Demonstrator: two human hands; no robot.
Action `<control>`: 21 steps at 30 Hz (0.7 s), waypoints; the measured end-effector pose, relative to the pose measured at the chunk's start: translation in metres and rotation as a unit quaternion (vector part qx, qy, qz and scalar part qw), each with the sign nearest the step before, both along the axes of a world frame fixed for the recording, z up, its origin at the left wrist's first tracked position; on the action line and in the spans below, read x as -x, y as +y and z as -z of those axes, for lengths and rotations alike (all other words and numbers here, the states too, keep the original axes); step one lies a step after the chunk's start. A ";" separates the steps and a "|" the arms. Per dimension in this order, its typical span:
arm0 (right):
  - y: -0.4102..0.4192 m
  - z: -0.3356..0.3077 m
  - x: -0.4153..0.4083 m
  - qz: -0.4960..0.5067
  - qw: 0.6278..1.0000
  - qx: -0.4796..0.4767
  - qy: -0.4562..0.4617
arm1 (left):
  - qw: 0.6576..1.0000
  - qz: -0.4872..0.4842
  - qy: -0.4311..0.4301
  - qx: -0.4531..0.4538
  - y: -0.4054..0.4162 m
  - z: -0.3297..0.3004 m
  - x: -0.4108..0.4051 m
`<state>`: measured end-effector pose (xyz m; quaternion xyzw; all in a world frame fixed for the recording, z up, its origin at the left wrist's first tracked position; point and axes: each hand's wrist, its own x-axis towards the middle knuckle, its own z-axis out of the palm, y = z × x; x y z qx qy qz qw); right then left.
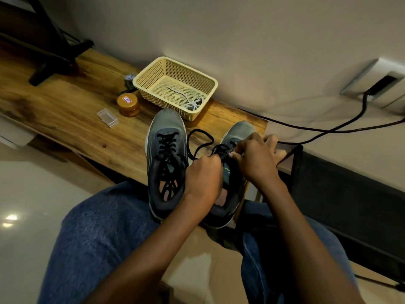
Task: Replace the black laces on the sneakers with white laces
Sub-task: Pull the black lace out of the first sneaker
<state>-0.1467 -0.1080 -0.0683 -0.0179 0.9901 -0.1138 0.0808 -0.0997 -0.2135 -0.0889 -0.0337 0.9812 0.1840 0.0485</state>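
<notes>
Head view: fingers of both hands, left hand (202,174) and right hand (255,157), pinch the right sneaker's (235,137) black lace (200,139).

Wall: plain off-white wall (263,40)
Floor: glossy pale tile floor (32,194), light glare
Furniture: wooden bench (65,106) against wall
Socket: wall socket (377,84), black cable (328,129)

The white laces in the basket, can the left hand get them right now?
Probably not yet: the left hand is busy pinching the black lace. Otherwise the open-topped basket leaves the white laces uncovered.
</notes>
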 end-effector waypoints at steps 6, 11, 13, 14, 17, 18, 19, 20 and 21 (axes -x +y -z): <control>0.006 -0.003 0.001 0.070 0.991 -0.064 0.093 | 1.000 0.010 0.000 0.006 0.003 -0.002 0.000; 0.007 -0.004 0.002 0.041 0.997 -0.019 0.068 | 1.000 0.003 0.005 0.000 0.001 0.000 0.000; 0.005 -0.002 0.001 0.006 1.000 0.003 0.016 | 1.000 0.001 0.005 0.003 0.000 0.001 0.000; 0.005 0.000 0.001 -0.004 1.000 0.002 -0.003 | 1.000 -0.001 0.003 0.003 0.001 0.001 0.000; 0.004 0.001 0.001 -0.008 1.000 0.003 -0.019 | 1.000 -0.001 0.003 0.000 0.001 0.001 0.001; 0.004 0.001 0.001 -0.008 1.000 0.011 -0.017 | 1.000 0.000 0.003 -0.002 0.001 0.001 0.001; 0.003 0.000 0.000 -0.009 1.000 0.019 -0.013 | 1.000 0.001 0.003 -0.003 0.001 0.001 0.001; 0.003 0.000 0.000 -0.012 1.000 0.024 -0.011 | 1.000 0.002 0.004 -0.003 0.001 0.001 0.001; 0.002 -0.001 -0.001 -0.016 1.000 0.025 -0.007 | 1.000 0.002 0.006 -0.001 0.001 0.001 0.001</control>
